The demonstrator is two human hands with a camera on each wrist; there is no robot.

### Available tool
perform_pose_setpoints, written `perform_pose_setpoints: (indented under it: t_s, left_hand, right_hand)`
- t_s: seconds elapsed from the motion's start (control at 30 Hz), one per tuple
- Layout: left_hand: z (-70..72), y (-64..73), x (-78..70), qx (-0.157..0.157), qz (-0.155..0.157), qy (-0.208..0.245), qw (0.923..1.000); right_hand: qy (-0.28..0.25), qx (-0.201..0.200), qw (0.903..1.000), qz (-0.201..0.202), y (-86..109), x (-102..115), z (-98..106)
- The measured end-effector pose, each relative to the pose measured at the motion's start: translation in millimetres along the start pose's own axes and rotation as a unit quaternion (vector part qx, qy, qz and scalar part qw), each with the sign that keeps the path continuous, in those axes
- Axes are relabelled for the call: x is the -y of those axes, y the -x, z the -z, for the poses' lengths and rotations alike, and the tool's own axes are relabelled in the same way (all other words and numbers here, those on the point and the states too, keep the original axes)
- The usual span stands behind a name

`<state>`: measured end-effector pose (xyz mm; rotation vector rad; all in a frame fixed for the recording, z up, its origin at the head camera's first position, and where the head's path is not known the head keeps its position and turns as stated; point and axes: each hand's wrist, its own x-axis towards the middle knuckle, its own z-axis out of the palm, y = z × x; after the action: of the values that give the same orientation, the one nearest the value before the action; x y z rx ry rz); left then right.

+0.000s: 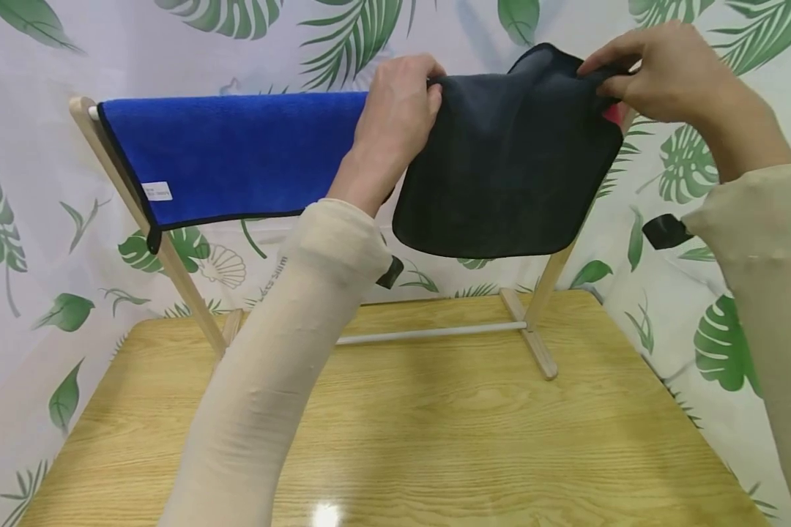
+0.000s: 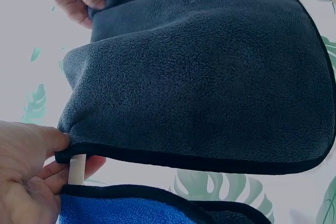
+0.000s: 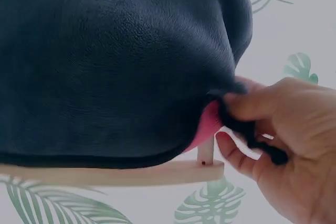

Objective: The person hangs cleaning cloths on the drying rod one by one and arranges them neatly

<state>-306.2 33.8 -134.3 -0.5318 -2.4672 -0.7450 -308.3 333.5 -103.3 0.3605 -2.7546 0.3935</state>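
Note:
A dark grey towel (image 1: 507, 168) with black edging hangs over the right part of a wooden drying rack (image 1: 555, 271). My left hand (image 1: 402, 102) pinches its left edge at the top rod (image 2: 77, 169), thumb above and fingers beneath in the left wrist view. At the other side my right hand (image 1: 679, 77) pinches the towel near its right edge, where a hanging loop (image 3: 273, 153) lies against the fingers. A bit of pink underside (image 3: 209, 121) shows there. Left of it, a blue towel (image 1: 237, 154) with a white label (image 1: 157, 191) is draped over the same rod, partly behind my left forearm.
The rack stands on a wood-grain table (image 1: 435, 439), with a white lower bar (image 1: 435, 333) and wooden feet (image 1: 538, 351). Behind it hangs a white cloth backdrop (image 1: 666, 307) printed with green leaves.

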Motion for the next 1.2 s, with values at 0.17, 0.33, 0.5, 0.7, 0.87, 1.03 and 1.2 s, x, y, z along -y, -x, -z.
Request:
perform_pose_setpoints:
  t_s: [0.17,0.33,0.5,0.7,0.87,1.03,1.2]
  left_hand:
    - [0.5,-1.1,-3.9,0.013,0.008,-0.013,0.9998]
    - [1.4,-2.4,-7.1,0.006,0.017,-0.026,0.9995]
    - [0.5,-2.0,-7.9,-0.009,0.003,-0.041,0.9991]
    - [1.2,-1.0,-6.7,-0.029,0.015,-0.04,0.9987]
    - [0.9,-2.2,-6.6,-0.026,0.019,-0.039,0.9987]
    - [0.3,-2.2,-7.5,-0.025,0.017,-0.048,0.9984]
    - [0.9,-1.3,-7.1,-0.036,0.019,-0.057,0.9975]
  right_hand:
    - [-0.125,-0.063,0.9901,-0.009,-8.4,-5,1]
    - [-0.098,-0.107,0.9892,-0.022,-15.1,-8,-9]
    - [0.005,-0.139,0.9902,-0.009,-14.2,-7,-13]
    - [0.075,-0.109,0.9895,0.058,-9.3,-8,-15]
    - [0.002,-0.064,0.9974,0.031,0.4,-22,-16]
    - [-0.046,-0.102,0.9937,0.009,2.9,-30,-19]
    - [-0.073,-0.164,0.9829,-0.042,3.9,-29,-21]
